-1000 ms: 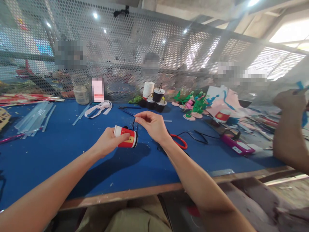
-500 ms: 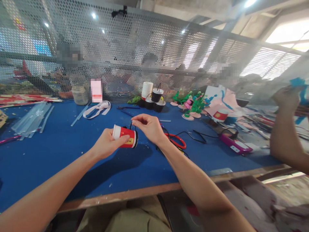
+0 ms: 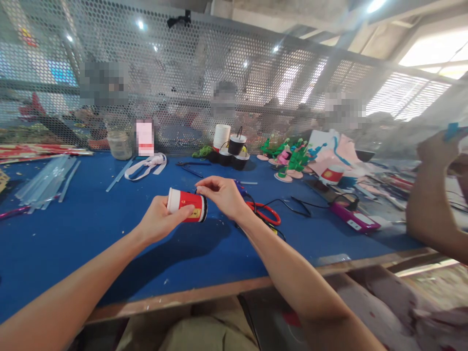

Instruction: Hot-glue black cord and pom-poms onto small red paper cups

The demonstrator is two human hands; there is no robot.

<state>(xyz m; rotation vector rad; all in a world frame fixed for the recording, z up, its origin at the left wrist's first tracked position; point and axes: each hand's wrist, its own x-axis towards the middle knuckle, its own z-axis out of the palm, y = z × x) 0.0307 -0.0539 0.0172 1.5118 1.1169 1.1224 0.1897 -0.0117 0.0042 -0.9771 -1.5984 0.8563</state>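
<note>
A red and white paper cup (image 3: 185, 199) lies on its side in the air above the blue table, its base or mouth end with a black band (image 3: 205, 208) facing right. My left hand (image 3: 158, 218) is wrapped round the cup from the left, thumb along the yellow label. At the cup's upper right side, my right hand (image 3: 221, 196) pinches a thin black cord (image 3: 196, 191), mostly hidden by the fingertips. Where the cord meets the cup I cannot make out.
Behind the hands stand stacked paper cups (image 3: 222, 136) and black pots with handles (image 3: 237, 145). Pliers (image 3: 190, 168) lie nearer. Translucent sticks (image 3: 48, 181) are at left. Green figures (image 3: 298, 160), a red cable loop (image 3: 269, 213) and a purple power strip (image 3: 354, 218) are right, beside a co-worker's arm (image 3: 427, 195).
My right fingertips have moved slightly down and left, closer to the cup, and less cord shows between them. My left hand keeps its hold on the cup. The co-worker's raised hand has shifted.
</note>
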